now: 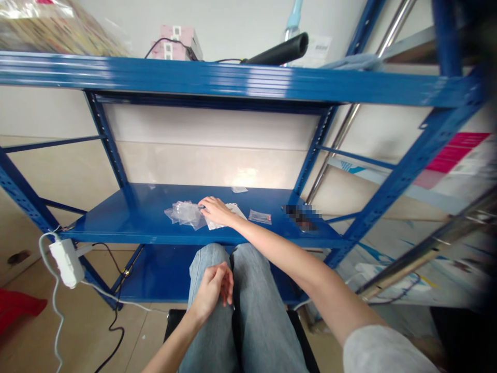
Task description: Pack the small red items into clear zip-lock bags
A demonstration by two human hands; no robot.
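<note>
My right hand reaches across to the middle shelf, its fingertips bent down in a pinch at the right edge of a loose pile of clear plastic bags. Beneath and beside that hand lies a white sheet or packet, partly covered by it. Farther right is a small clear packet with something thin inside. My left hand is held over my lap with its fingers loosely curled; nothing shows in it.
The blue shelf board crosses in front of my knees, with an upper beam above. A dark pixelated object lies at the shelf's right end. A white power strip hangs at the left post, its cables trailing to the floor.
</note>
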